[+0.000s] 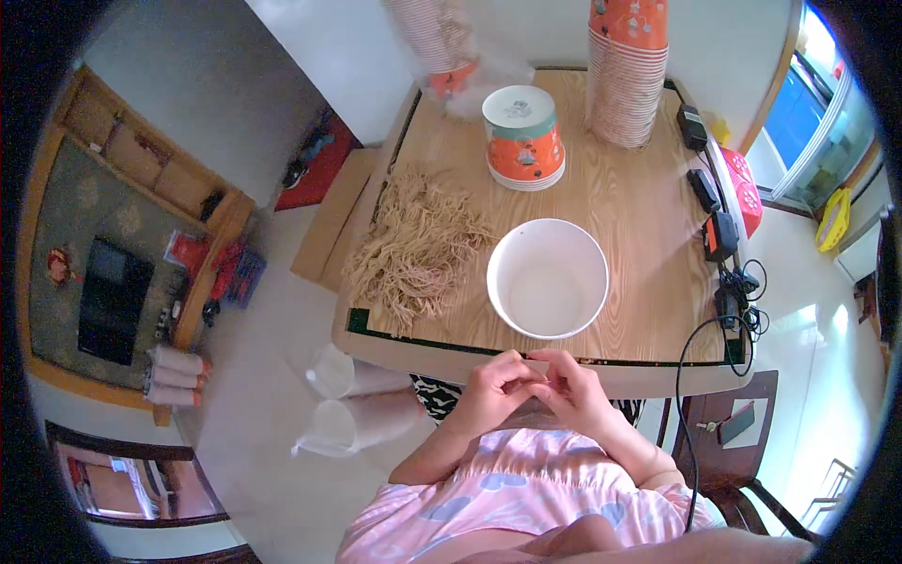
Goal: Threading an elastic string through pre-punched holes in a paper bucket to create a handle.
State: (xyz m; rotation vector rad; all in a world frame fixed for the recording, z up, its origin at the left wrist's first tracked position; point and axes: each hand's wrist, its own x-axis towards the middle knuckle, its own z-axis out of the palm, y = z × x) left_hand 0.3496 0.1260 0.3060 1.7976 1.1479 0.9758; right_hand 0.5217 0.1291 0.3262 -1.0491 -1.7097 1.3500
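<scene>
Just off the table's near edge, my left hand (pixel 498 387) and my right hand (pixel 569 387) meet with thumbs and fingers pinched together. Whatever lies between the fingertips, if anything, is too small to make out. Right beyond them an open white paper tub (pixel 502 293) stands upright on the wooden table (pixel 639 216); its inside looks white and bare. To its left is a loose heap of tan strings (pixel 413 246). Behind the tub, a short stack of orange and green paper tubs (pixel 524 158) sits upside down.
A tall stack of paper tubs (pixel 628 89) and another in a see-through plastic bag (pixel 434 52) stand at the back. Black power adapters (pixel 720 235) and cables line the right edge. Bagged tub stacks (pixel 362 425) lie on the floor at left. A chair (pixel 728 442) is at right.
</scene>
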